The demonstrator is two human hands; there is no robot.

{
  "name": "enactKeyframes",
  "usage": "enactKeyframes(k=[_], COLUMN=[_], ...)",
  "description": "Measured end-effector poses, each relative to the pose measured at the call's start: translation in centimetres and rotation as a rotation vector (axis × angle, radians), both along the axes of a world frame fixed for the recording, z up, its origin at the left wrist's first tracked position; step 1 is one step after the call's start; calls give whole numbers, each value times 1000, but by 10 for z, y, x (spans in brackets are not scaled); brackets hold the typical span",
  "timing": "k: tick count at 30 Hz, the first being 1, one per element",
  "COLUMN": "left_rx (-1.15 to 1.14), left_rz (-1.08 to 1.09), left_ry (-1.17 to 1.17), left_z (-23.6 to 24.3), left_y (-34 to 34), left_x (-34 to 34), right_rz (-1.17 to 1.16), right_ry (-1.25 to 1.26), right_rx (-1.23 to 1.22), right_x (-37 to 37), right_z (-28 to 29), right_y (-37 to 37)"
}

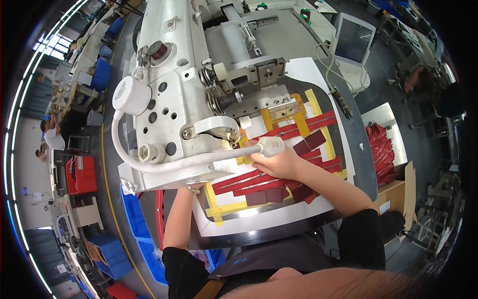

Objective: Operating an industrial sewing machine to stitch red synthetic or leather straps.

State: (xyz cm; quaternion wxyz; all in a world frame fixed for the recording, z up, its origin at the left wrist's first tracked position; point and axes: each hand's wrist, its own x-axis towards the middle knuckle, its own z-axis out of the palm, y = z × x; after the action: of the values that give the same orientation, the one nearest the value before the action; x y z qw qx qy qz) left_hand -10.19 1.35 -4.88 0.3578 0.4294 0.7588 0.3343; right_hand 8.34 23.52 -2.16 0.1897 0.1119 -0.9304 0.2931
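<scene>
My right hand (280, 164) is under the sewing machine's head, fingers bent together over red strips (249, 180) that look like zippers. What its fingertips hold, if anything, is hidden by the white lamp (271, 146) and the machine (169, 107). Only the wrist of my left hand (193, 190) shows; its fingers are behind the machine head. Dark red rectangular patches (256, 197) lie among the strips on a white sheet edged with yellow tape (215, 212). A yellow clamp frame (281, 112) stands over the work, close beyond my right hand.
Right of the table, a white tray (398, 124) holds a heap of red strips (381, 152), above an open cardboard box (398, 197). A screen (353, 40) stands at the far right. Blue bins (132, 212) sit below the table's left side. A thread spool (157, 50) tops the machine.
</scene>
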Motion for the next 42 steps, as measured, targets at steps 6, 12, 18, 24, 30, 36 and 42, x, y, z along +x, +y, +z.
enactKeyframes(k=[6,12,18,24,30,36,42], left_rx=[144,-76,-102,-146,-54,80,122], left_rz=[-155,128,14,49,75,103,159], left_ry=[997,20,261,414,609,737,862], left_z=[-43,20,56,62,56,52,42], left_y=[-29,-7,-3,-3,-5,-4,-7], left_x=[5,37,61,77,82,80,82], right_rz=[13,10,33,28,62,-103,-264], right_ry=[6,4,47,68,202,181,142], right_rx=[12,14,204,237,425,156,193], right_x=[-1,8,25,22,17,-11,-38], right_z=[0,10,0,-2,13,18,33], right_y=[0,-7,-14,-18,-11,1,8])
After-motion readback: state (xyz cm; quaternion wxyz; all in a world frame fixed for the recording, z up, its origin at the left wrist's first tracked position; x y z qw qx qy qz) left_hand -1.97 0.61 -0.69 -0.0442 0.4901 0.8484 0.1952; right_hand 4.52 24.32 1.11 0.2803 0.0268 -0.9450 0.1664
